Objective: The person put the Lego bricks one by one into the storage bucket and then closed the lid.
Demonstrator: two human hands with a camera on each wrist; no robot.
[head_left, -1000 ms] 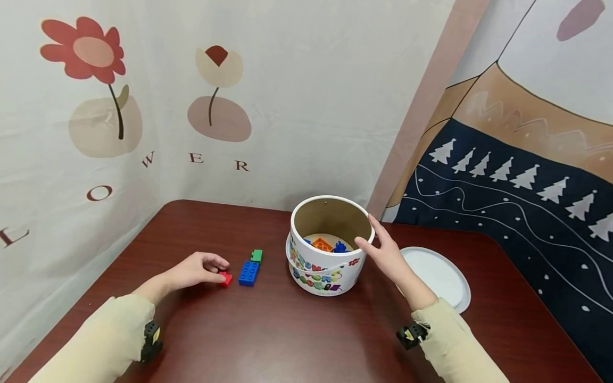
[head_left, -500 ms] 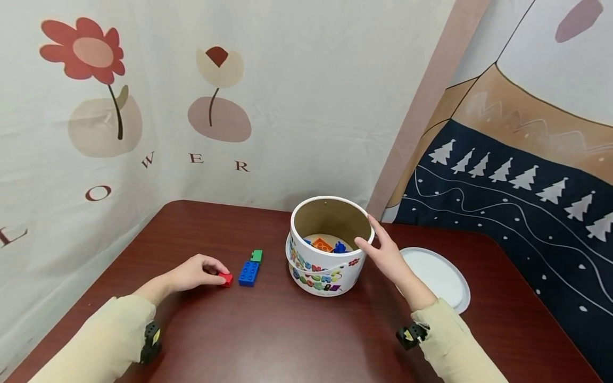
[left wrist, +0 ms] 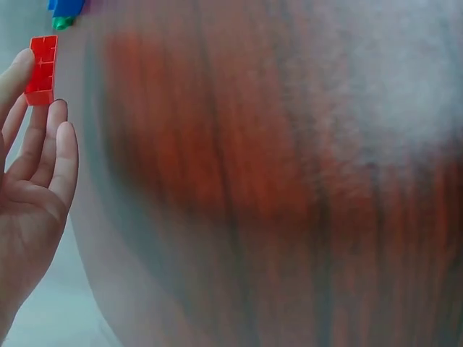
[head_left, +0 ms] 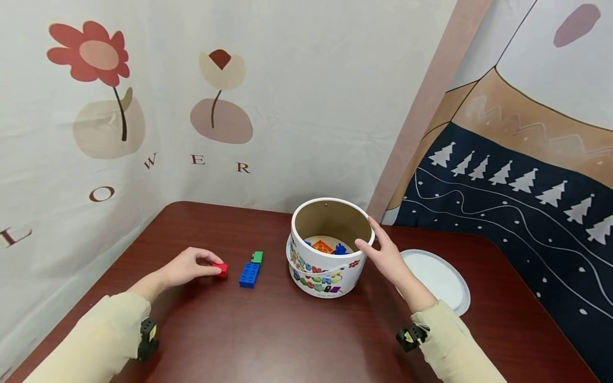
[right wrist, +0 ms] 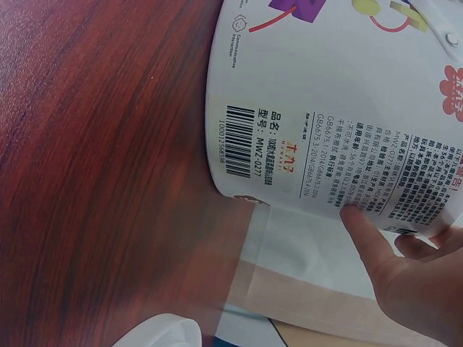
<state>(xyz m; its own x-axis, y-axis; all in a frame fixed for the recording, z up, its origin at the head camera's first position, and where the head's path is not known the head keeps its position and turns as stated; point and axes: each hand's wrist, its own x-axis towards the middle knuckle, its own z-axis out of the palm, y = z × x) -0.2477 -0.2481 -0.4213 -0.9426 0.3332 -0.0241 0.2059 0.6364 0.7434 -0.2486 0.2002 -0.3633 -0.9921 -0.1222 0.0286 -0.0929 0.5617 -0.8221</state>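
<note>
The thumb and fingers of my left hand [head_left: 187, 267] pinch a red toy brick [head_left: 221, 269]; its hollow side faces the left wrist camera. A blue brick [head_left: 249, 275] and a small green brick [head_left: 257, 257] lie end to end just right of it. My right hand [head_left: 389, 256] holds the rim of a white round bucket [head_left: 322, 282], thumb over the edge. In the right wrist view, a finger of the right hand [right wrist: 412, 278] touches the printed outer wall. Inside the bucket are an orange brick [head_left: 322, 246] and some blue pieces [head_left: 340, 249].
A white round lid [head_left: 438, 279] lies behind the right forearm, on the brown table [head_left: 287, 340]. The bucket's white handle [head_left: 306, 271] hangs down its front. Behind the table hang a flower-printed cloth [head_left: 306, 106] and a darker tree-printed cloth [head_left: 479, 197].
My left hand has pinched the red brick and moved it slightly up and to the left, away from the blue one. The right hand and the bucket stay where they were.
</note>
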